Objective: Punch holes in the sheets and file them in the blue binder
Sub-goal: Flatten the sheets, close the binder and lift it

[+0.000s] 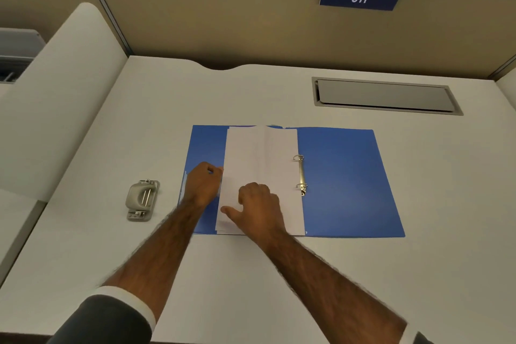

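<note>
Sheets (261,173) lie on the open blue binder (343,181), thin and bendy, best held by an edge; left hand (202,184) pinches their left edge while right hand (258,204) presses flat on top.

**Both hands on the sheets in the open binder**

A blue binder (346,176) lies open on a pale desk (251,274), its metal rings (301,174) at the spine. White sheets (262,165) lie across its left half, their right edge just beside the rings. The left hand (202,184) pinches the sheets' left edge. The right hand (258,207) rests on them, thumb out. A grey punch (142,200) sits left of the binder, apart from it.
</note>
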